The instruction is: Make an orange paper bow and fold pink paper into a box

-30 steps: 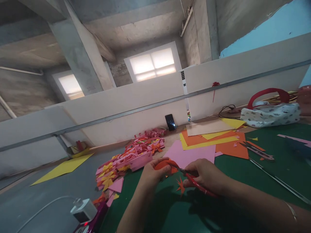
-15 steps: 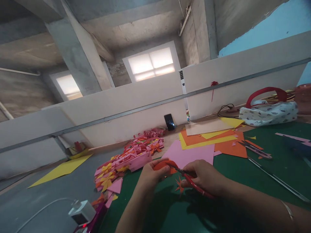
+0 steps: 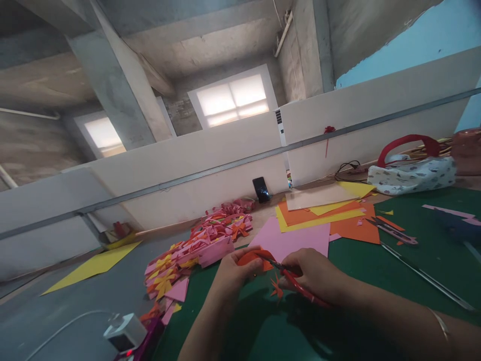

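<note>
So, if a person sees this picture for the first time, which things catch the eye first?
Probably the two hands low in the middle: the left hand pinches an orange paper piece while the right hand works red-handled scissors into it, above a green mat. Next comes the bright heap of pink, orange and yellow paper bows to the left, and the stacked coloured sheets behind the hands.

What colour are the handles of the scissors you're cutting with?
Red: the scissors' handles show in the right hand, in the head view.
</note>
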Available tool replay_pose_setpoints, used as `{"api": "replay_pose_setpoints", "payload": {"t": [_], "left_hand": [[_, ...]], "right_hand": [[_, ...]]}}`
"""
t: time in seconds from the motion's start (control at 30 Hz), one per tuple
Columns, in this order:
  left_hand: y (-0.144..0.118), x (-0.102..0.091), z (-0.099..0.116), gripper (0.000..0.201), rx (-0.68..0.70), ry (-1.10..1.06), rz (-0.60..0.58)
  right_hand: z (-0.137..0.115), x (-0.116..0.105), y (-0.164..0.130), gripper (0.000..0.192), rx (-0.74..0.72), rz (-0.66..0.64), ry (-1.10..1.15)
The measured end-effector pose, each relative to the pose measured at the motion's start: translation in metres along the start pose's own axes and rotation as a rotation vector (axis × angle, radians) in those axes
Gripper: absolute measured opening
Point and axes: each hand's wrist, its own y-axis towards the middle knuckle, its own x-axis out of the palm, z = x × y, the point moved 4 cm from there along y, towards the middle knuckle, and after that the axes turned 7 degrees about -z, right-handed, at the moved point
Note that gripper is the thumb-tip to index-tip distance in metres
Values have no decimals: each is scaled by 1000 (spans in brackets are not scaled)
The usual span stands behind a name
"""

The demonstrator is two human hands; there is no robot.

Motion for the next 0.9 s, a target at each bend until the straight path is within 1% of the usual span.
{"api": "replay_pose_setpoints", "payload": {"t": [0.23, 0.57, 0.8, 0.9], "left_hand": [[2, 0, -3, 61, -13, -25, -7], [1, 1, -4, 62, -23, -52, -36], [2, 0, -5, 61, -19, -58, -16], [2, -1, -5, 60, -18, -58, -7]], "right_hand": [[2, 1, 0, 27, 5, -24, 32], [0, -3, 0, 31, 20, 18, -56], [-1, -5, 0, 34, 28, 11, -46], [-1, -5, -1, 30, 31, 29, -57]]}}
